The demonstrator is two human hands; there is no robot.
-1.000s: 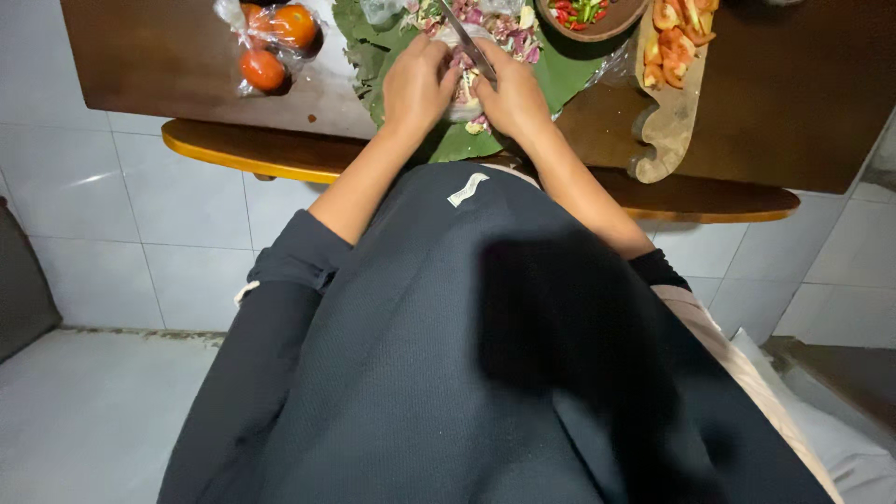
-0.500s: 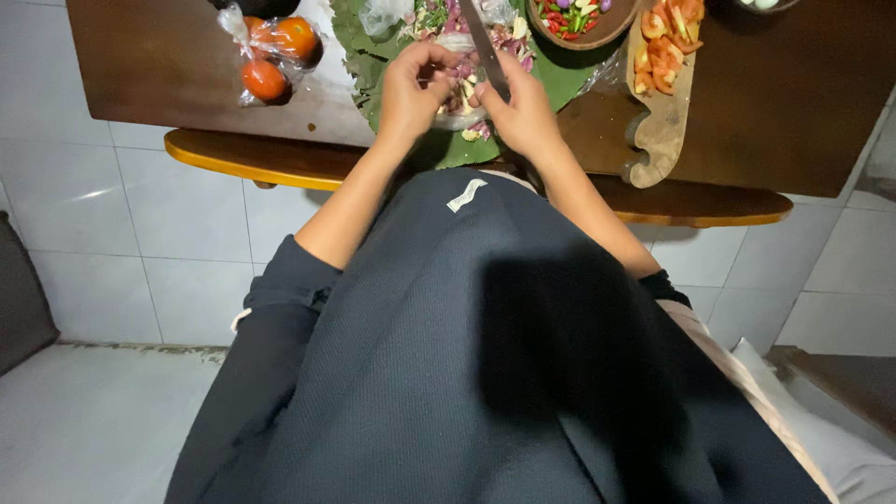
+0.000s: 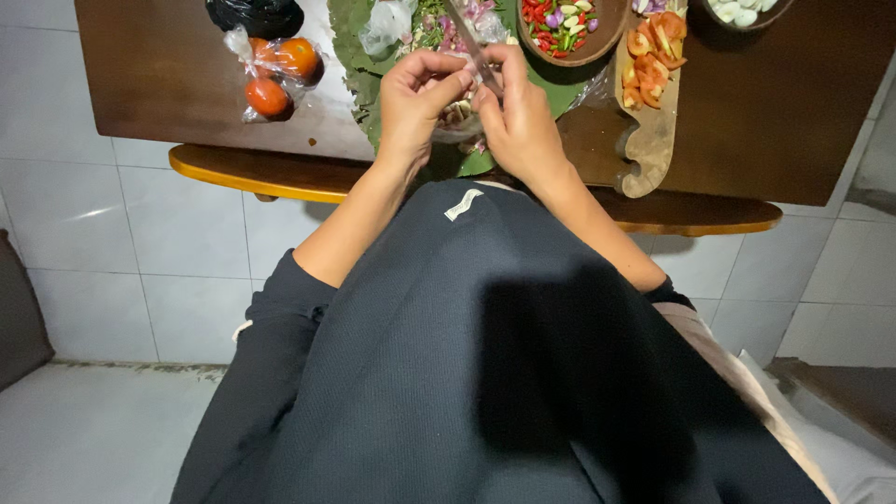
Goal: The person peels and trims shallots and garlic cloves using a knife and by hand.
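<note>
right hand [image 3: 523, 117]: fingers are clenching a knife [image 3: 471, 51] over the green leaf [image 3: 350, 37].
left hand [image 3: 415, 98]: fingers are pinching something small at the blade; i cannot tell what.
done: sliced tomatoes [image 3: 653, 47] are lying on the wooden board [image 3: 646, 149], chopped chillies in the bowl [image 3: 597, 42].
left: bagged whole tomatoes [image 3: 275, 75] are waiting on the worktop [image 3: 159, 65].

A dark brown wooden table [image 3: 168, 75] stood at the top of the view, with a lighter, rounded honey-coloured wooden ledge [image 3: 252, 170] running along its near edge. Beneath lay a floor of large white glazed tiles [image 3: 121, 243] with thin grey joints, catching a soft glare. A dark grey cushion [image 3: 19, 317] showed at the left edge.
</note>
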